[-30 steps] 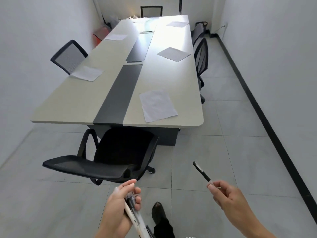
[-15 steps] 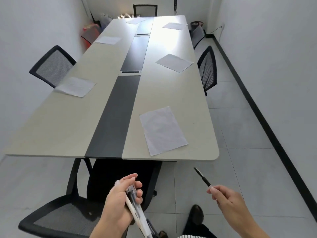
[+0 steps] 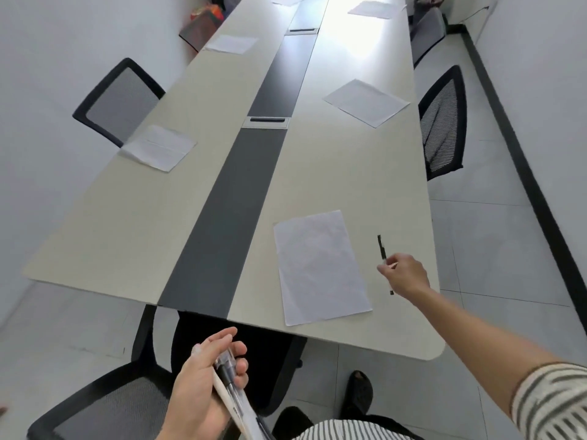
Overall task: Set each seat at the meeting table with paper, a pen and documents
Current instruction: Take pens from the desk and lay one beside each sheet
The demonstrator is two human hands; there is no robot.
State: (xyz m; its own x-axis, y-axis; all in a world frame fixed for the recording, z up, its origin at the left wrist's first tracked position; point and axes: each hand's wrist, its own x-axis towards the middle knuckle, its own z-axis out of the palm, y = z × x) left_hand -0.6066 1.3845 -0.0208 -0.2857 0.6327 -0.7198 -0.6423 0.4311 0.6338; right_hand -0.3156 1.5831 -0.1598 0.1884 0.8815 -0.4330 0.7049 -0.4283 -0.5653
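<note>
Table (image 3: 127, 223), right edge: bare strip beside nearest paper (image 3: 319, 265). My right hand (image 3: 405, 276): pinching one pen (image 3: 381, 246) over it. My left hand (image 3: 200, 389): gripping spare pens (image 3: 229, 377).

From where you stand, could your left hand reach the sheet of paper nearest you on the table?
Probably yes: the left hand is just short of the table, and nothing lies between it and the nearest sheet. Its fingers grip a bundle of pens, though, so lifting it looks awkward.

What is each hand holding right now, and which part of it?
The right hand pinches one pen near its middle. The left hand grips a bundle of pens around their upper ends.
</note>
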